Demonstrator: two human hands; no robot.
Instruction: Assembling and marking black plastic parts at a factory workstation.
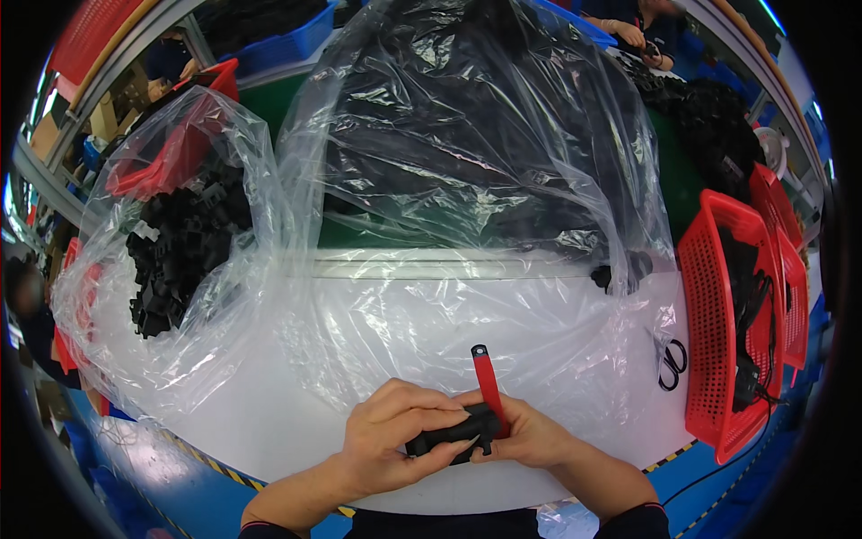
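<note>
A dark plastic part (446,438) is held between the thumb and fingers of my left hand (395,433), just above the near edge of the white table. My right hand (532,435) is closed at the part's right end, around the lower portion of a flat red bar (486,382) with a black, holed tip. That bar points up and away from me. Whether it is joined to the dark part I cannot tell. My fingers cover much of both pieces.
A clear bag of small black parts (184,242) lies left. A large clear bag of dark pieces (476,117) spreads across the far side. Right are black-handled scissors (671,364) and a red basket (702,332) with black cables. Other people work beyond.
</note>
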